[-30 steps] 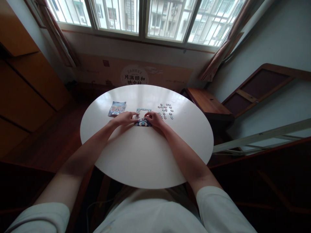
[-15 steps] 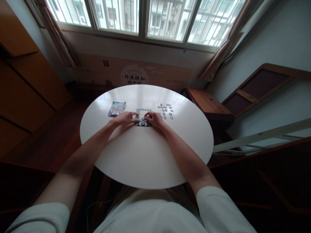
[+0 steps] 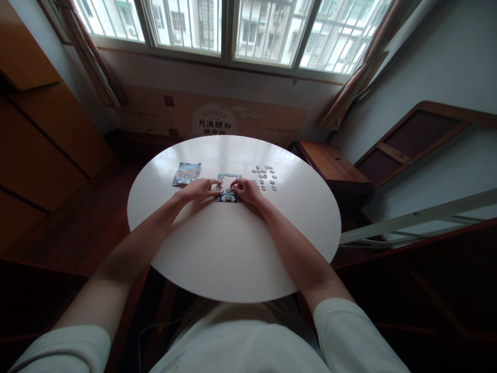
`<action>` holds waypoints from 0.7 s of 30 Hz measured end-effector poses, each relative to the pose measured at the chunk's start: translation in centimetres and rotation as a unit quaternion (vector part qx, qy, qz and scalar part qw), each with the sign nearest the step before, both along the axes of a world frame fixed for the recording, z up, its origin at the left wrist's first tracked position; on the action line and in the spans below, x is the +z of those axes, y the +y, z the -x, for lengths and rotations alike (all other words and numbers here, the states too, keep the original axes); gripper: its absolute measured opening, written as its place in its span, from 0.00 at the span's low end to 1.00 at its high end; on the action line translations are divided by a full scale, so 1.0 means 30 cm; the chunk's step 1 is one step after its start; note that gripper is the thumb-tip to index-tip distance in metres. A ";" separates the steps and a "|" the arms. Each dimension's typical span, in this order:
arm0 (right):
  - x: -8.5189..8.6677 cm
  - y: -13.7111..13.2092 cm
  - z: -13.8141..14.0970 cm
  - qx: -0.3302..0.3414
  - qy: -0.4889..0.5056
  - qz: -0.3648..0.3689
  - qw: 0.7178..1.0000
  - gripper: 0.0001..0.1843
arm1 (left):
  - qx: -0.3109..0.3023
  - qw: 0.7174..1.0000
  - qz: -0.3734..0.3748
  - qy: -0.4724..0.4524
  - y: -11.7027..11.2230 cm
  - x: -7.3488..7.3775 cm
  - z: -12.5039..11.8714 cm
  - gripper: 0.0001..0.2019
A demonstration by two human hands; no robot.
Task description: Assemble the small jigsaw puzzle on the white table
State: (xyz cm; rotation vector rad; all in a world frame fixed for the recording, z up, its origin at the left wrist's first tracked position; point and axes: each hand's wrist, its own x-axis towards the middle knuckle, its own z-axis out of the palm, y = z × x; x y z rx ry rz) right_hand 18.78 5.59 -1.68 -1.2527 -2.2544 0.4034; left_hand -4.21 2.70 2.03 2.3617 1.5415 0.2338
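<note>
A partly assembled jigsaw puzzle (image 3: 228, 198) lies on the white round table (image 3: 233, 248), its border joined around a gap that shows the white top. At the puzzle's left edge is my left hand (image 3: 202, 188), thumb and forefinger apart, fingertips resting on the border. My right hand (image 3: 247, 190) is over the right side, its fingers pinched together on a small puzzle piece (image 3: 232, 187) at the inner edge. The right fingers partly cover the piece and the border beneath. Loose puzzle pieces (image 3: 263, 175) lie in rough columns to the right of this hand.
A colourful picture sheet (image 3: 187, 173) lies on the table left of the puzzle. Beyond the table's right edge stands a wooden bench or cabinet (image 3: 332, 163). A printed cardboard panel (image 3: 272, 118) lines the wall under the barred window (image 3: 267, 31).
</note>
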 end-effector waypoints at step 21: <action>0.000 -0.001 0.000 0.001 0.004 0.000 1.000 0.13 | -0.002 1.000 0.001 0.004 0.005 -0.007 0.001 0.32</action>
